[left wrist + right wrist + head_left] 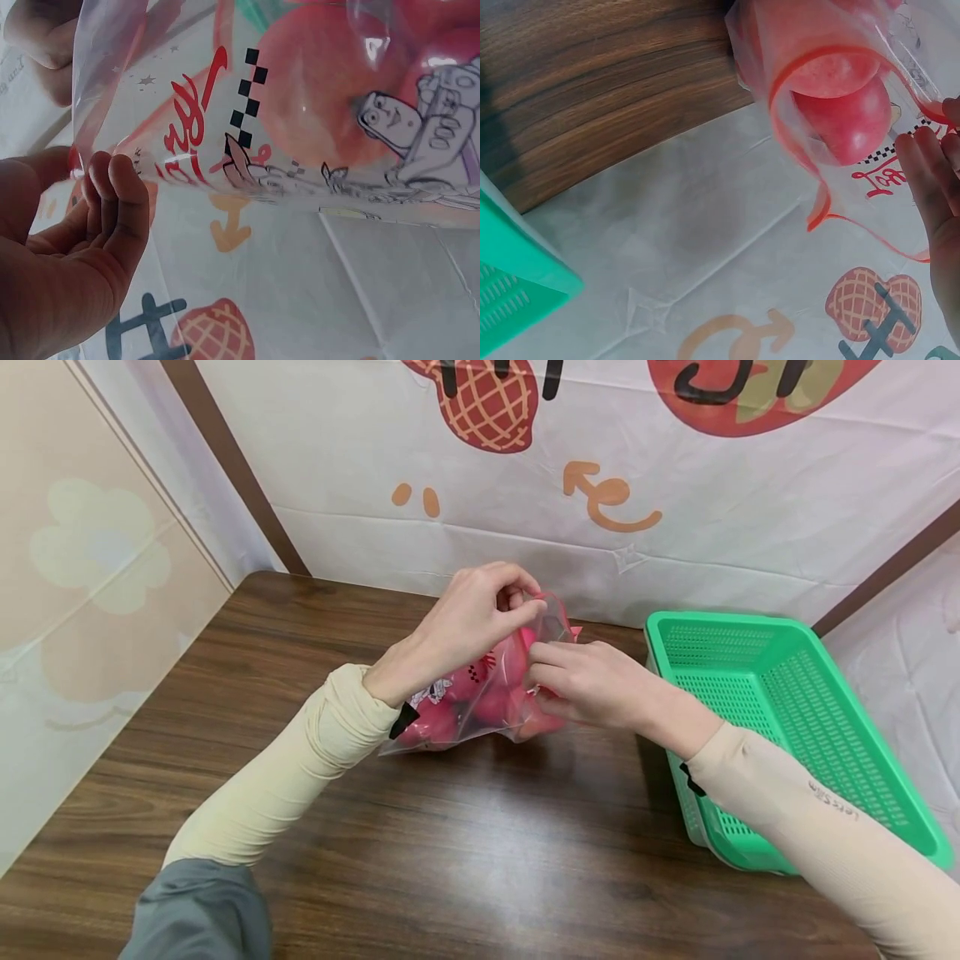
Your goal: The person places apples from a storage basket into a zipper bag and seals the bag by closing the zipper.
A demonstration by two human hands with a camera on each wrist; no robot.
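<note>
A clear plastic zip bag point(495, 706) with a red-edged mouth lies on the table, holding several red apples point(847, 124). Black cartoon figures and red lettering point(187, 124) are printed on its side. At the far edge of the mouth, my left hand point(480, 610) pinches the rim between thumb and fingers. My right hand point(600, 685), fingers bent, grips the nearer side of the same rim. Between the hands the mouth gapes, and the right wrist view looks through it onto the apples. Fingertips of the left hand point(82, 247) meet at the red strip.
A green perforated plastic basket point(832, 727) stands at the right of the brown wooden table point(450, 860), beside my right forearm. Behind the table hangs a white printed cloth point(337, 460); another pale patterned panel point(97, 568) is at the left.
</note>
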